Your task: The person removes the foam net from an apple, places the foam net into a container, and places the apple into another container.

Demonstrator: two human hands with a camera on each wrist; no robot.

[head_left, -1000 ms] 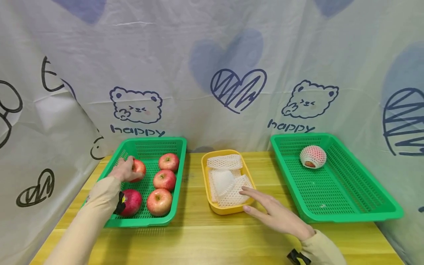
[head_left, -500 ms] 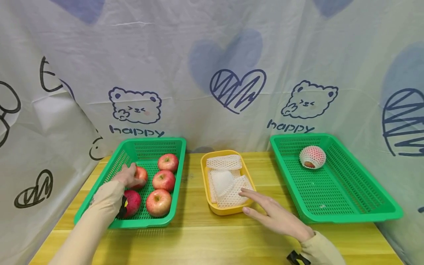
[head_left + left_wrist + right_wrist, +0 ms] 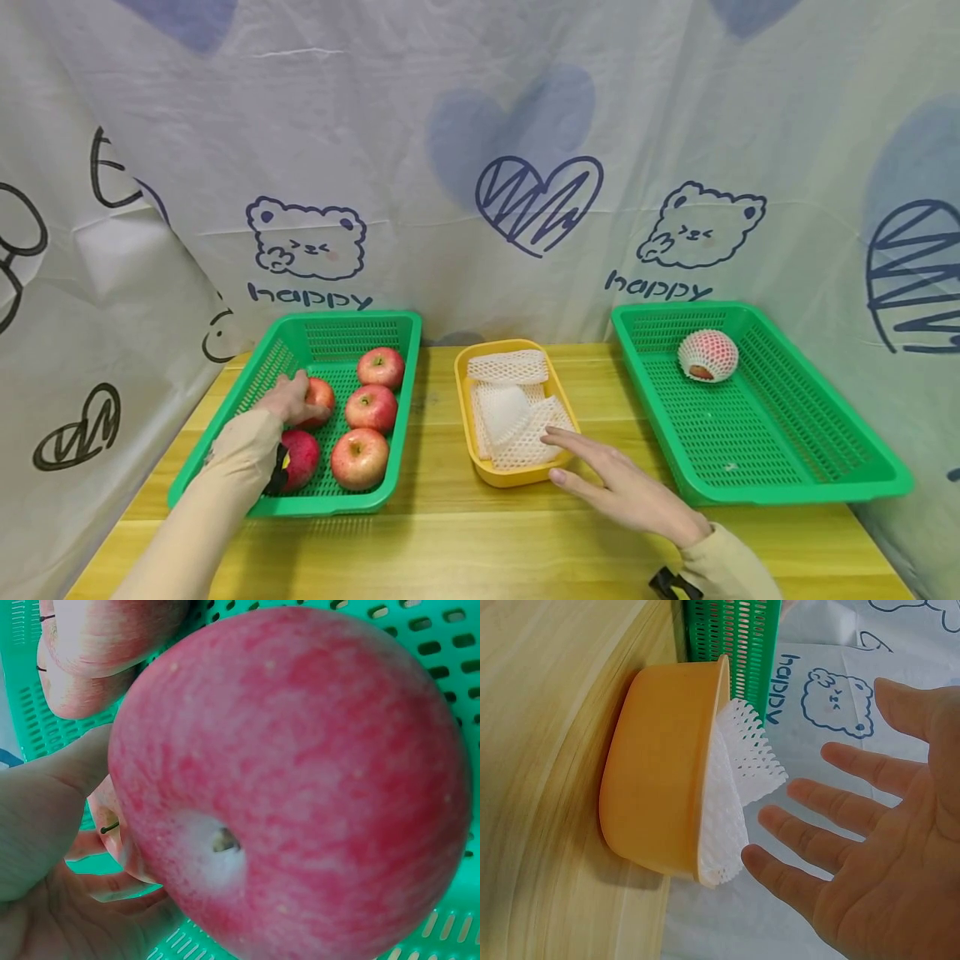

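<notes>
Inside the left green basket (image 3: 415,358), my left hand (image 3: 282,402) grips a red apple (image 3: 321,398) with thumb and fingers round it. Much of that apple is hidden by the hand and, in the left wrist view, by a nearer dark red apple (image 3: 315,772). Three more apples, one of them a paler apple (image 3: 360,459), line the basket's right side. My right hand (image 3: 622,492) hovers by the front right corner of a yellow container (image 3: 463,417), its fingers extended and holding nothing. White foam net sleeves (image 3: 525,433) fill that container.
At the right stands another green basket (image 3: 780,493) with one net-wrapped apple (image 3: 708,356) near its back. The wooden table (image 3: 450,542) supports everything. A printed curtain (image 3: 420,250) hangs behind and along both sides.
Over the first half second, my left hand and its apple shifted slightly right and nearer to me within the basket. Since then both have stayed still. My right hand has not visibly moved.
</notes>
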